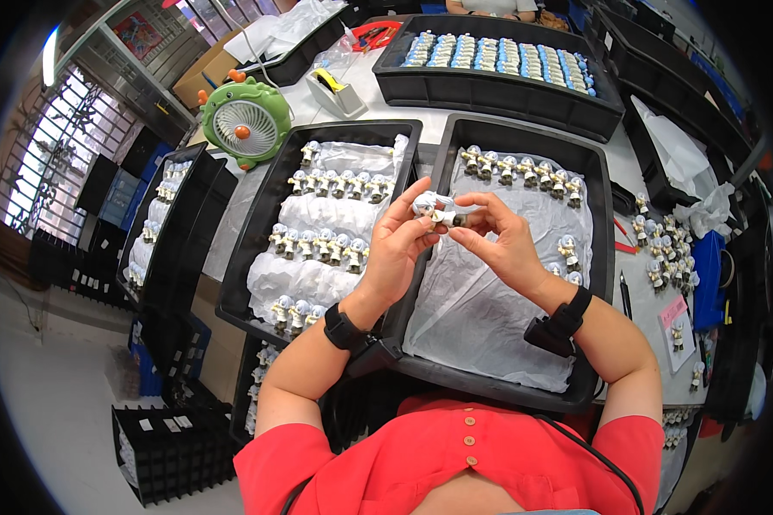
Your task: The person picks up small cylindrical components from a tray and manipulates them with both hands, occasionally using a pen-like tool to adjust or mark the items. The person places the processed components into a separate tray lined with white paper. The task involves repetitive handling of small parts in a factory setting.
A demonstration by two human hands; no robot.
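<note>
Red shirt (378, 455) nearest, I see left hand (392, 249) and right hand (511, 245) pinching one figurine (429, 205) over the right black tray's edge (602, 257); loosened pinches could drop it.

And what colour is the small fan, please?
The fan is mostly green, with orange parts; the head view shows it best.

The left hand (395, 249) and right hand (508, 247) partly covered 1 figurine (429, 206). The top edge cut off a co-worker (492, 7). Details of the far blue figurines (501, 62) were too small to tell.
</note>
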